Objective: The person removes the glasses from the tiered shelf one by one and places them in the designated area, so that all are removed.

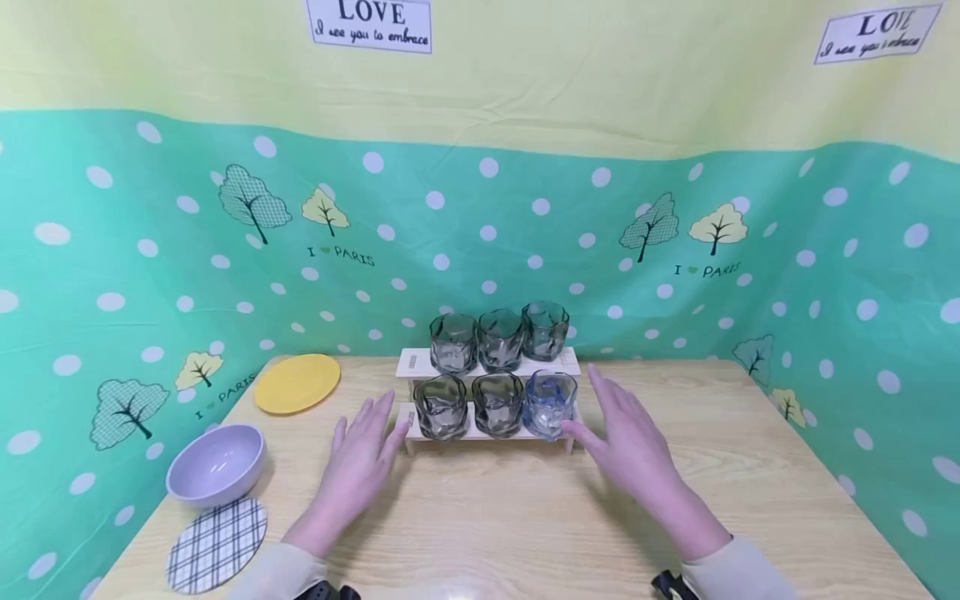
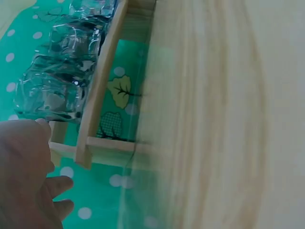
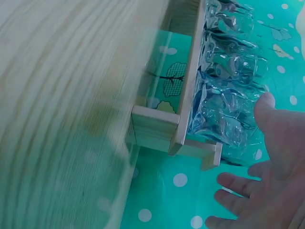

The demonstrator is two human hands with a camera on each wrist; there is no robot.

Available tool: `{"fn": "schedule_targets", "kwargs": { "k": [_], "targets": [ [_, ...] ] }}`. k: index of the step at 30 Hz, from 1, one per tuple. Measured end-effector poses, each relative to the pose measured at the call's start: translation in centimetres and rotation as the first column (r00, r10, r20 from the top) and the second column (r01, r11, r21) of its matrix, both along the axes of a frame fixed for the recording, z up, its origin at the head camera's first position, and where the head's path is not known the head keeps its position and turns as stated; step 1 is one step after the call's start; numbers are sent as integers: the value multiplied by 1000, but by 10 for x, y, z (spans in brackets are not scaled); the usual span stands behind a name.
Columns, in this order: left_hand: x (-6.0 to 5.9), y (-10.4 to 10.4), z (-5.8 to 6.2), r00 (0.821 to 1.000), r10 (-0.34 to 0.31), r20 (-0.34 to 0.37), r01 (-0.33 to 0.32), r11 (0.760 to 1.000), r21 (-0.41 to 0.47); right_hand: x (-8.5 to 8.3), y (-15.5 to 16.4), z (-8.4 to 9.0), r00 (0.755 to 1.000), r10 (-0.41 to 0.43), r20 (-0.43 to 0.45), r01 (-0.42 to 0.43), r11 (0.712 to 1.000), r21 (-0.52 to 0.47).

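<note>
A two-tier wooden rack stands at the back of the table, with three drinking glasses on each tier. The lower row has two dark grey glasses, the left one and the middle one, and a blue glass on the right. Three greyish glasses fill the upper tier. My left hand hovers by the rack's left end, fingers spread, holding nothing. At the other end my right hand is spread too, its thumb close to the blue glass.
On the left side of the table are a yellow plate, a lilac bowl and a checked round mat partly under the bowl. A green and yellow printed cloth hangs behind and along both sides of the table.
</note>
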State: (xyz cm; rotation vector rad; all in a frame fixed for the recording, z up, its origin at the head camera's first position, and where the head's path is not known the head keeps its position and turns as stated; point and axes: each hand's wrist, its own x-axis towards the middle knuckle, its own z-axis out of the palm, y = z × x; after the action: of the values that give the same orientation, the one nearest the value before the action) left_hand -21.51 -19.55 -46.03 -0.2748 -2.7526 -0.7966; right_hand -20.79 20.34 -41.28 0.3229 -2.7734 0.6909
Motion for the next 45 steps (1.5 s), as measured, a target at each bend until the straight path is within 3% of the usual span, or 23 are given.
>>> {"fn": "schedule_targets", "kwargs": {
  "k": [8, 20, 33, 45],
  "targets": [
    [-1, 3, -8, 996, -19, 91, 3, 985, 173, -2, -8, -1, 998, -6, 55, 13, 993, -121],
    [-3, 5, -20, 992, -61, 113, 22, 946, 323, -10, -12, -8, 994, 40, 99, -11, 960, -279],
    [-3, 6, -30, 989, -72, 127, 19, 928, 372, -18, -19, -16, 982, 133, 134, -59, 891, -450],
    [-3, 7, -33, 990, -62, 123, 16, 941, 339, -21, -22, -18, 981, 117, 157, -31, 886, -462]
  ]
}}
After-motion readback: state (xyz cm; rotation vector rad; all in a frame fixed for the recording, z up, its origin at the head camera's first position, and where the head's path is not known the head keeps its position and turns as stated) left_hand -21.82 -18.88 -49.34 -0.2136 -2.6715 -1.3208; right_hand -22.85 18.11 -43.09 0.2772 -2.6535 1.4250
